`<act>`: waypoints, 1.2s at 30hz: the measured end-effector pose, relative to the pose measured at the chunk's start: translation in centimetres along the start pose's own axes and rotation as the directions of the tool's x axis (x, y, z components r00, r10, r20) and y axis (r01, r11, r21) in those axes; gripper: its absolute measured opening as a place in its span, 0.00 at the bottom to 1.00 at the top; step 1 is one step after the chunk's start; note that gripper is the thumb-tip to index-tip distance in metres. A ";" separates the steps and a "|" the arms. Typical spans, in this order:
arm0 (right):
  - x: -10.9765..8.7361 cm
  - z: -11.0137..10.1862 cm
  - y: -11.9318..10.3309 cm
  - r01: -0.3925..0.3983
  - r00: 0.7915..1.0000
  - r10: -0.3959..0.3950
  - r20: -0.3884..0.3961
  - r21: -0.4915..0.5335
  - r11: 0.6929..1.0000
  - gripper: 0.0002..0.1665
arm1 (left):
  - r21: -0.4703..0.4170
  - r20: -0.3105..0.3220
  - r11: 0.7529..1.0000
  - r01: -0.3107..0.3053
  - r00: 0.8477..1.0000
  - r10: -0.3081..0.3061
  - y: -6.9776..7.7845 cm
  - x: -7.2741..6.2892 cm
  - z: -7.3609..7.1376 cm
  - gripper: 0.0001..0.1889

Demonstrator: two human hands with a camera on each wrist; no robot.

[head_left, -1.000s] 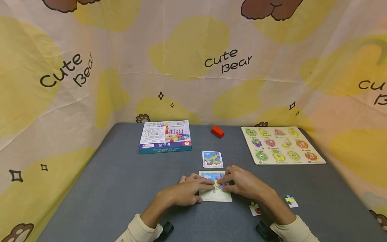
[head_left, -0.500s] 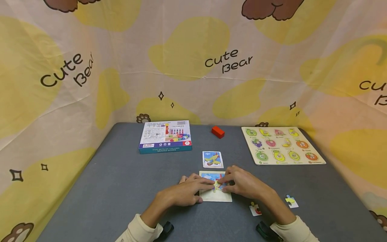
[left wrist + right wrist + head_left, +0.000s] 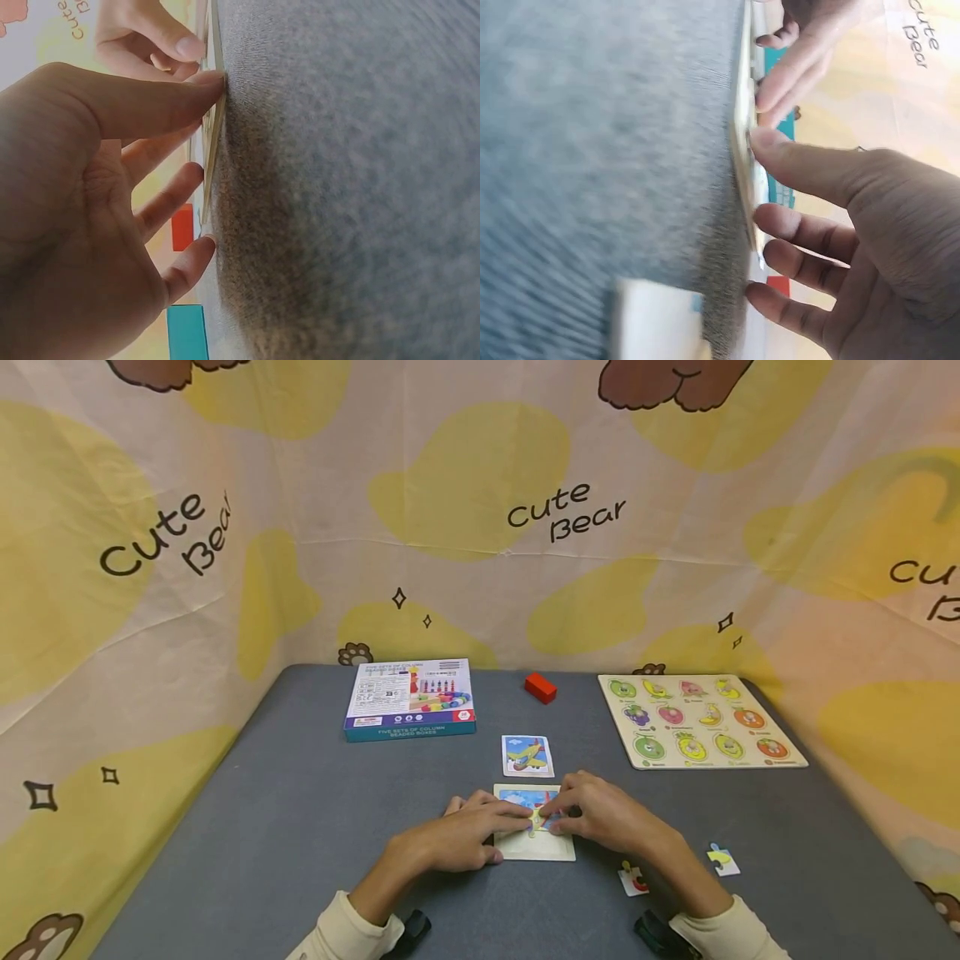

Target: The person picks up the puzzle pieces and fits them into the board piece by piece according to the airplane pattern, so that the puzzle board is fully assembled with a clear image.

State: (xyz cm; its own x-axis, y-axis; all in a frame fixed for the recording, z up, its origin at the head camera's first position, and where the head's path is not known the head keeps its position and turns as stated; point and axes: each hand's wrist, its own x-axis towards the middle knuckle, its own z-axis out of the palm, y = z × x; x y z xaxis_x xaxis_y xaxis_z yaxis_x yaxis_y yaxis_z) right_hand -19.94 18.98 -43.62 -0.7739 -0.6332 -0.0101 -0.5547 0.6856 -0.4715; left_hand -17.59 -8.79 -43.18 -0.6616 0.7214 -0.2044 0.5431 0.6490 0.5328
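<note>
counter (image 3: pixel 300 810) spreads left of your left hand (image 3: pixel 457 835), its grip relaxed, straight fingers on the puzzle board (image 3: pixel 536 848). a picture card (image 3: pixel 528 756) lies past the board's far edge. your right hand (image 3: pixel 603 814) touches the board, thumb near index; whether it pinches anything, i cannot tell. loose pieces (image 3: pixel 723 861) flank that forearm (image 3: pixel 688 875).

We log table (image 3: pixel 300 827) plain grey. Tray (image 3: pixel 525 850) cream, picture blue, white, red, yellow. Card (image 3: pixel 527 756): yellow plane on blue, white-edged. Nearer piece (image 3: pixel 632 880) white, red, yellow; farther piece (image 3: pixel 723 860) white, yellow, blue. Box (image 3: pixel 386 697) teal-sided. Block (image 3: pixel 541 687) solid red. Fruit board (image 3: pixel 692 717) cream, multicoloured fruit pattern. We note backdrop (image 3: pixel 465 481) pale, yellow-blotched, black-lettered. Sleeves (image 3: pixel 352 935) cream.
</note>
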 end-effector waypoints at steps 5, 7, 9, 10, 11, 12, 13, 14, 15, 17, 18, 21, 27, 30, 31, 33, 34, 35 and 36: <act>-0.2 -0.3 0.2 -0.019 1.000 0.019 -0.011 0.001 1.000 0.16 | 0.003 0.007 1.000 -0.004 1.000 0.004 -0.1 0.1 0.1 0.29; -0.2 -0.5 0.3 -0.033 0.999 0.033 -0.014 0.004 0.999 0.18 | 0.010 0.004 1.000 -0.009 1.000 0.009 -0.1 0.2 0.2 0.28; -0.3 -0.5 0.4 -0.043 0.999 0.043 -0.017 0.012 0.999 0.19 | 0.017 0.000 1.000 -0.013 1.000 0.013 0.1 0.2 0.2 0.28; -0.3 -0.5 0.4 -0.046 0.999 0.046 -0.022 0.014 0.999 0.19 | 0.023 -0.008 1.000 -0.021 1.000 0.022 0.1 0.3 0.3 0.27; -0.3 -0.5 0.4 -0.048 0.998 0.048 -0.027 0.015 0.999 0.19 | 0.027 -0.009 0.999 -0.028 1.000 0.029 0.2 0.3 0.3 0.27; -0.3 -0.5 0.4 -0.052 0.998 0.052 -0.034 0.015 0.999 0.19 | 0.035 -0.013 0.999 -0.036 0.999 0.036 0.3 0.4 0.4 0.27; -0.3 -0.4 0.4 -0.056 0.998 0.057 -0.040 0.017 0.998 0.20 | 0.040 -0.016 0.998 -0.043 0.999 0.044 0.5 0.4 0.4 0.28; -0.3 -0.4 0.4 -0.061 0.997 0.062 -0.046 0.020 0.998 0.20 | 0.043 -0.019 0.998 -0.048 0.999 0.049 0.6 0.4 0.5 0.28; -0.3 -0.4 0.4 -0.066 0.996 0.067 -0.050 0.024 0.998 0.20 | 0.041 -0.020 0.998 -0.055 0.998 0.056 0.8 0.4 0.6 0.28; -0.3 -0.3 0.4 -0.082 0.995 0.084 -0.051 0.034 0.996 0.20 | 0.050 -0.014 0.996 -0.067 0.998 0.068 1.3 0.5 0.6 0.29; -0.3 -0.3 0.4 -0.089 0.995 0.091 -0.050 0.040 0.995 0.20 | 0.055 -0.013 0.996 -0.069 0.997 0.070 1.6 0.5 0.7 0.29; -0.3 -0.3 0.3 -0.104 0.993 0.106 -0.046 0.045 0.994 0.20 | 0.073 -0.009 0.995 -0.066 0.998 0.067 2.0 0.6 0.8 0.29; -1.2 -0.5 0.3 -0.118 0.993 0.117 -0.028 -0.035 0.992 0.23 | 0.104 -0.017 0.991 -0.084 0.996 0.086 1.5 0.7 1.1 0.32; -2.2 -0.8 0.5 -0.136 0.991 0.136 -0.005 -0.044 0.990 0.23 | 0.083 -0.017 0.991 -0.109 0.994 0.111 1.0 0.7 1.2 0.33; -2.6 -0.9 0.6 -0.137 0.991 0.137 0.005 -0.040 0.990 0.23 | 0.081 -0.019 0.989 -0.120 0.992 0.122 0.8 0.7 1.3 0.33; -3.4 -1.1 0.7 -0.137 0.990 0.137 0.022 -0.028 0.990 0.23 | 0.075 -0.018 0.989 -0.127 0.991 0.129 0.7 0.7 1.3 0.33; -3.9 -1.2 0.8 -0.133 0.991 0.134 0.029 -0.021 0.991 0.24 | 0.062 -0.014 0.991 -0.120 0.993 0.121 0.9 0.6 1.1 0.33; -4.3 -1.3 0.9 -0.130 0.991 0.131 0.035 -0.015 0.991 0.24 | 0.066 -0.012 0.990 -0.124 0.992 0.125 0.8 0.6 1.1 0.32; -4.7 -1.3 1.0 -0.129 0.991 0.129 0.042 -0.004 0.992 0.24 | 0.062 -0.009 0.991 -0.118 0.993 0.119 0.9 0.5 1.0 0.32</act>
State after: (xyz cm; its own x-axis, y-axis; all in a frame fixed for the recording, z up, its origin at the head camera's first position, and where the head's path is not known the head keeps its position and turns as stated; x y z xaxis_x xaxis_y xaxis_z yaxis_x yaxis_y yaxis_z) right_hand -17.24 23.15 -42.85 -0.8255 -0.5540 -0.1077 -0.4516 0.7629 -0.4627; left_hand -16.87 -7.57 -43.64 -0.5974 0.7910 -0.1320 0.6485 0.5733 0.5008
